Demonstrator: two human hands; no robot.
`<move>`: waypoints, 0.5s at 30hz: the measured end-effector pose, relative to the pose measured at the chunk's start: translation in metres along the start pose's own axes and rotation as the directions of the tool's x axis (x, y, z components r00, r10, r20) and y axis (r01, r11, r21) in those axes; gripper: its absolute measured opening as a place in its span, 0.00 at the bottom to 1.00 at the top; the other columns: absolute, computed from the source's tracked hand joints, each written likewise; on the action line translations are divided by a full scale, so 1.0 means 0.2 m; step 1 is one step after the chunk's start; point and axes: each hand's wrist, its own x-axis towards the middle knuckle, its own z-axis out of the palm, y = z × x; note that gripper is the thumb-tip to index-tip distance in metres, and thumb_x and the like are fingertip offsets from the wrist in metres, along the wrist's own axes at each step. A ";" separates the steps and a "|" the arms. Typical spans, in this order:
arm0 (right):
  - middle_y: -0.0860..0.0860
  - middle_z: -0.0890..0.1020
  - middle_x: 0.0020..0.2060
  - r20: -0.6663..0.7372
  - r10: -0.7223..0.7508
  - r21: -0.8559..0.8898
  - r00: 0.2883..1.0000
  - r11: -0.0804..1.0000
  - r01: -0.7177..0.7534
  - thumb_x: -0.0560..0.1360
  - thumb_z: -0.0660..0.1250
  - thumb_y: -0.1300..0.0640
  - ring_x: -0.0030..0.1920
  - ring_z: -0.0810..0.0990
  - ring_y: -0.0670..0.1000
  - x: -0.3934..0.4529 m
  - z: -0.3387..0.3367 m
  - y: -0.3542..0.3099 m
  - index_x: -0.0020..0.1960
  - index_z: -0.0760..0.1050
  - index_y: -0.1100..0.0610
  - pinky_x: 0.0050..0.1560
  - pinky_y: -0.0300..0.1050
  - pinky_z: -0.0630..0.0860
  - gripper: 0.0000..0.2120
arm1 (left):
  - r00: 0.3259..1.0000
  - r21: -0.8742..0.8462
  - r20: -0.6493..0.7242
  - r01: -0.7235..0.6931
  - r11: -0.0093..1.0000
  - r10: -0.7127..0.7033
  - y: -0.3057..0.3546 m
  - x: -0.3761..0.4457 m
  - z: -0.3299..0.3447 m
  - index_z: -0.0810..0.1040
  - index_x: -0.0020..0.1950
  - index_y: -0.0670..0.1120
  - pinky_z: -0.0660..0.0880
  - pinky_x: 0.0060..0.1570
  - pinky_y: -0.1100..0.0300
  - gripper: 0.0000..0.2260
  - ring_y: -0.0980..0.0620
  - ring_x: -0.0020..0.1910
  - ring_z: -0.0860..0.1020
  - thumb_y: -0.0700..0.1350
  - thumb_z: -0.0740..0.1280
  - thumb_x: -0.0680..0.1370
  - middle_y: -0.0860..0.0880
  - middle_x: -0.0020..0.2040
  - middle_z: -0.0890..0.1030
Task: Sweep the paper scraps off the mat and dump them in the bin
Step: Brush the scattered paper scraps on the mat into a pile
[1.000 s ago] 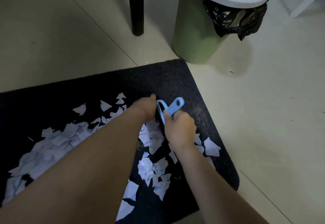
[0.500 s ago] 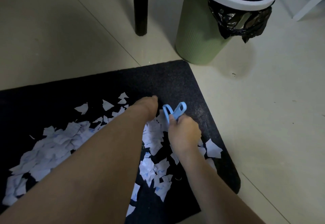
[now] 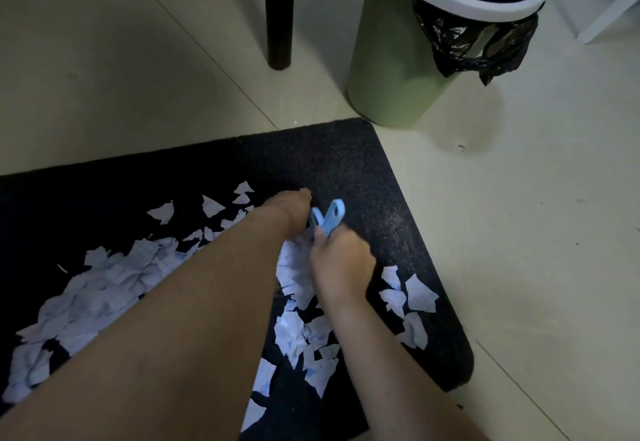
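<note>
Both hands meet near the middle of the black mat (image 3: 346, 163). The right hand (image 3: 341, 262) has its fingers curled round one light blue handle (image 3: 334, 215), whose free end points up and away from the wrist. A second blue handle (image 3: 317, 221) crosses it, so the two form an X just beyond the knuckles. What lies below the handles is hidden by the hands. The left hand (image 3: 289, 207) reaches down beside the second handle, touching or nearly touching it. Its fingers are turned away from the camera, so whether it grips anything cannot be told.

White paper scraps (image 3: 104, 285) lie on the mat in three loose groups. A large heap sits left of the left forearm. A cluster lies between the two forearms. A smaller group of about four pieces sits to the right of the right wrist, near the mat's edge.

One green bin (image 3: 391, 70) with a white rim and a black bag stands on the tiled floor (image 3: 536, 233) just off the mat's far corner. One black furniture leg (image 3: 278, 15) stands left of the bin.
</note>
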 end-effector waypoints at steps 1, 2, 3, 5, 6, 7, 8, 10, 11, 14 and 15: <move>0.51 0.81 0.42 0.015 -0.004 0.010 1.000 1.000 0.004 0.80 0.58 0.49 0.38 0.79 0.50 -0.02 0.02 -0.01 0.51 0.76 0.59 0.37 0.40 0.70 0.15 | 1.000 -0.046 -0.001 -0.008 0.999 0.008 -0.01 0.00 0.01 0.69 0.70 0.39 0.68 0.65 0.51 0.18 0.40 0.65 0.72 0.46 0.53 0.83 0.39 0.67 0.73; 0.51 0.82 0.43 0.025 -0.002 0.030 1.000 1.000 0.002 0.80 0.58 0.48 0.42 0.80 0.52 -0.04 0.02 -0.01 0.50 0.76 0.59 0.40 0.42 0.70 0.15 | 1.000 -0.064 0.006 -0.012 0.998 0.013 -0.01 0.00 0.01 0.68 0.71 0.39 0.68 0.66 0.50 0.19 0.40 0.66 0.71 0.47 0.54 0.83 0.38 0.68 0.72; 0.51 0.81 0.41 0.032 0.002 0.063 0.999 0.998 -0.004 0.80 0.58 0.48 0.42 0.80 0.53 -0.05 0.02 0.00 0.48 0.76 0.58 0.40 0.43 0.70 0.14 | 1.000 -0.053 0.018 -0.022 0.998 0.023 -0.02 0.00 0.01 0.66 0.72 0.40 0.69 0.66 0.50 0.20 0.40 0.67 0.71 0.48 0.57 0.82 0.39 0.69 0.70; 0.48 0.76 0.33 0.044 0.004 0.167 0.999 0.986 -0.012 0.79 0.60 0.48 0.34 0.77 0.50 -0.06 0.00 0.03 0.39 0.71 0.55 0.36 0.43 0.70 0.14 | 0.999 -0.092 0.040 -0.002 0.996 0.005 -0.03 -0.01 0.02 0.62 0.75 0.44 0.69 0.66 0.51 0.24 0.41 0.67 0.70 0.43 0.63 0.80 0.40 0.70 0.68; 0.47 0.74 0.30 0.038 0.002 0.203 0.999 0.979 -0.009 0.79 0.61 0.49 0.31 0.74 0.49 -0.07 -0.02 0.05 0.36 0.69 0.55 0.34 0.42 0.69 0.16 | 0.999 -0.099 0.039 -0.009 0.995 0.013 -0.03 -0.03 0.02 0.58 0.77 0.46 0.69 0.66 0.51 0.27 0.41 0.67 0.70 0.39 0.62 0.79 0.39 0.71 0.67; 0.47 0.72 0.28 0.022 0.001 0.220 1.000 0.976 -0.006 0.79 0.61 0.49 0.28 0.72 0.47 -0.07 -0.04 0.07 0.35 0.69 0.56 0.32 0.42 0.69 0.16 | 0.999 -0.076 0.021 -0.029 0.997 0.030 -0.03 -0.05 0.03 0.54 0.79 0.47 0.69 0.66 0.50 0.30 0.41 0.67 0.70 0.36 0.61 0.78 0.39 0.72 0.66; 0.47 0.72 0.27 0.001 0.005 0.233 1.000 0.972 -0.005 0.79 0.61 0.50 0.27 0.71 0.46 -0.07 -0.07 0.08 0.36 0.71 0.57 0.30 0.41 0.68 0.16 | 0.999 -0.059 -0.010 -0.051 0.997 0.051 -0.04 -0.08 0.04 0.50 0.79 0.47 0.69 0.66 0.50 0.33 0.41 0.67 0.70 0.34 0.60 0.78 0.39 0.72 0.66; 0.47 0.71 0.26 -0.058 0.029 0.249 0.998 0.968 -0.014 0.79 0.61 0.50 0.26 0.70 0.45 -0.07 -0.13 0.12 0.34 0.71 0.57 0.27 0.40 0.64 0.17 | 0.994 -0.009 -0.075 -0.082 0.997 0.081 -0.06 -0.14 0.06 0.48 0.79 0.46 0.66 0.69 0.53 0.35 0.42 0.70 0.67 0.32 0.60 0.77 0.40 0.73 0.64; 0.47 0.70 0.26 -0.087 0.054 0.243 0.995 0.970 -0.032 0.79 0.60 0.50 0.26 0.69 0.45 -0.08 -0.16 0.14 0.32 0.67 0.56 0.26 0.40 0.62 0.19 | 0.990 0.055 -0.090 -0.106 0.993 0.111 -0.06 -0.18 0.08 0.49 0.79 0.45 0.61 0.72 0.54 0.34 0.43 0.73 0.64 0.31 0.61 0.77 0.42 0.75 0.62; 0.47 0.69 0.25 -0.142 0.111 0.211 0.984 0.974 -0.079 0.80 0.59 0.50 0.25 0.67 0.45 -0.10 -0.21 0.21 0.30 0.62 0.54 0.26 0.41 0.60 0.21 | 0.976 0.284 -0.065 -0.183 0.941 0.209 -0.07 -0.31 0.14 0.56 0.78 0.46 0.54 0.75 0.54 0.31 0.46 0.77 0.55 0.35 0.63 0.76 0.46 0.77 0.58; 0.48 0.69 0.25 -0.153 0.115 0.208 0.982 0.975 -0.082 0.80 0.59 0.50 0.25 0.67 0.45 -0.13 -0.22 0.23 0.29 0.61 0.54 0.26 0.41 0.60 0.21 | 0.977 0.323 -0.036 -0.186 0.928 0.209 -0.06 -0.37 0.16 0.56 0.78 0.46 0.52 0.76 0.52 0.31 0.47 0.78 0.53 0.37 0.63 0.76 0.47 0.77 0.57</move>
